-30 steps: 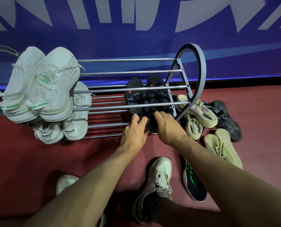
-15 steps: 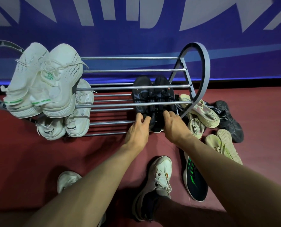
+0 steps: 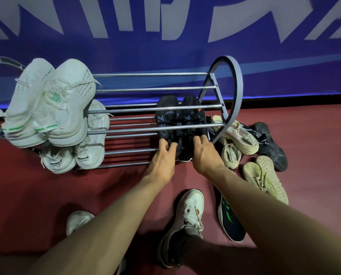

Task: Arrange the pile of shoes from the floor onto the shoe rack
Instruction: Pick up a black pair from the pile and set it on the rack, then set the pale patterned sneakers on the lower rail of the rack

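Observation:
A metal shoe rack stands against the blue wall. Two black shoes lie side by side on its lower shelf at the right. My left hand grips the heel of the left black shoe. My right hand grips the heel of the right black shoe. A white pair sits on the upper shelf at the left, and another white pair sits below it. Loose shoes lie on the floor right of the rack: beige shoes, a black shoe, a cream shoe and a dark shoe with green marks.
The red floor spreads in front of the rack. My own feet in white sneakers stand near the bottom of the view. The rack's curved end frame rises between the black pair and the floor pile.
Both hands have pushed the black pair a little deeper onto the lower shelf. The view has shifted slightly.

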`<control>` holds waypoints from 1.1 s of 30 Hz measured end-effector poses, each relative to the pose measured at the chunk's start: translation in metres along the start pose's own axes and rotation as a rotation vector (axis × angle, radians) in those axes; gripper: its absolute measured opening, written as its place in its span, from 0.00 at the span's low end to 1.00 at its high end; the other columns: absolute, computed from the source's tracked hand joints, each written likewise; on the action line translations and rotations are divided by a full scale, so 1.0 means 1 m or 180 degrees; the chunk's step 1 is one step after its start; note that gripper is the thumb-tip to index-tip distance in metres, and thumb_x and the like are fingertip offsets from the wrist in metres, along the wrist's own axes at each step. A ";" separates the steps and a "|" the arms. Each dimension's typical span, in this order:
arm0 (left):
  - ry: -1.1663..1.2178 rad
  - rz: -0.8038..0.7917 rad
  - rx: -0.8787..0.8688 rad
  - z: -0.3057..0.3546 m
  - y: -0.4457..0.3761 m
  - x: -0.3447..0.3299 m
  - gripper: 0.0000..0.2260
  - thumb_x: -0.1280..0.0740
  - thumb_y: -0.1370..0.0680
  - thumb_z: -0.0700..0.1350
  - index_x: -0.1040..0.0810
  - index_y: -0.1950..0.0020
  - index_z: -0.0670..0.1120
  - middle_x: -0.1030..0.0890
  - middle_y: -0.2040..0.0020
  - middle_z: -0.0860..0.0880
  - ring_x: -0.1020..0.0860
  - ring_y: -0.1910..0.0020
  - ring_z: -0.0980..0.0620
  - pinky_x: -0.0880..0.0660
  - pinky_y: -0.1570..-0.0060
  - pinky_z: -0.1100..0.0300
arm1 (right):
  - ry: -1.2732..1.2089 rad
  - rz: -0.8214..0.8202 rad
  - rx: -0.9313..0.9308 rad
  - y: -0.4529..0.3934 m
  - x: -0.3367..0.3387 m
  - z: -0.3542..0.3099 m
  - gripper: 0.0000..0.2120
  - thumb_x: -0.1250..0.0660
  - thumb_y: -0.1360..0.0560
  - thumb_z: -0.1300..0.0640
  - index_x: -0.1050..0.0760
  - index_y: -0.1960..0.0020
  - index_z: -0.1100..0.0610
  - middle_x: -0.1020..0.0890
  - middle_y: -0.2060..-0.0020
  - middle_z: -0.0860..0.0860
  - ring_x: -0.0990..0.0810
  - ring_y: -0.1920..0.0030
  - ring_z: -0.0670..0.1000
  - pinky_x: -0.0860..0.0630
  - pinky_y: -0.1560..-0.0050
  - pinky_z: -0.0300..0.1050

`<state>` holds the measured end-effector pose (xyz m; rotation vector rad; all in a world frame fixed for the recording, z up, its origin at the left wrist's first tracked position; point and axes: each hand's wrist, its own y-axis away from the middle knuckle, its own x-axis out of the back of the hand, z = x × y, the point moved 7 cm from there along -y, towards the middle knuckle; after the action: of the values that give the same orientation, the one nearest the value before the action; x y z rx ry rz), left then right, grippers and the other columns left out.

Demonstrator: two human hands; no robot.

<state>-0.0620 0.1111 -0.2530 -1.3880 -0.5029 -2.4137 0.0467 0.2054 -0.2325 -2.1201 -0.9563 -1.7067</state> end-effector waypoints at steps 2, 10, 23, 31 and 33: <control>-0.0003 -0.0031 -0.0016 0.005 0.007 0.006 0.27 0.35 0.24 0.31 0.35 0.28 0.48 0.38 0.38 0.46 0.25 0.59 0.44 0.28 0.58 0.51 | -0.0021 -0.0128 -0.0013 0.004 0.009 -0.004 0.13 0.39 0.24 0.65 0.33 0.40 0.59 0.32 0.42 0.58 0.23 0.50 0.62 0.25 0.54 0.53; -0.0243 -0.0154 -0.0476 0.045 0.053 0.052 0.26 0.37 0.23 0.32 0.34 0.27 0.49 0.36 0.39 0.48 0.22 0.51 0.44 0.24 0.55 0.50 | 0.0549 -0.0743 -0.0017 0.058 0.107 0.017 0.26 0.44 0.29 0.48 0.29 0.34 0.56 0.27 0.38 0.60 0.22 0.40 0.64 0.24 0.39 0.56; -0.1046 -0.0509 -0.1765 0.175 0.066 0.086 0.11 0.39 0.21 0.42 0.27 0.39 0.50 0.36 0.44 0.49 0.25 0.50 0.45 0.22 0.53 0.48 | 0.0494 -0.0651 -0.0606 0.139 0.153 0.160 0.17 0.38 0.22 0.57 0.23 0.35 0.55 0.18 0.41 0.56 0.19 0.43 0.59 0.23 0.43 0.48; -0.0950 -0.1413 -0.2176 0.153 -0.010 -0.034 0.15 0.39 0.20 0.41 0.29 0.35 0.52 0.35 0.40 0.50 0.24 0.49 0.48 0.24 0.47 0.50 | 0.0628 -0.0420 -0.1035 0.028 0.037 0.215 0.22 0.38 0.22 0.54 0.35 0.29 0.55 0.34 0.31 0.59 0.30 0.35 0.63 0.26 0.41 0.56; -0.0658 -0.1411 -0.2169 0.139 -0.013 -0.058 0.14 0.40 0.21 0.41 0.29 0.37 0.54 0.35 0.42 0.51 0.23 0.51 0.47 0.23 0.48 0.47 | 0.0724 -0.0303 -0.1082 0.003 0.024 0.221 0.22 0.40 0.20 0.52 0.37 0.27 0.51 0.41 0.27 0.58 0.35 0.32 0.63 0.26 0.41 0.58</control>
<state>0.0660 0.1903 -0.2400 -1.9832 -0.0055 -2.9801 0.2214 0.3378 -0.2712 -2.0353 -0.7564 -2.2383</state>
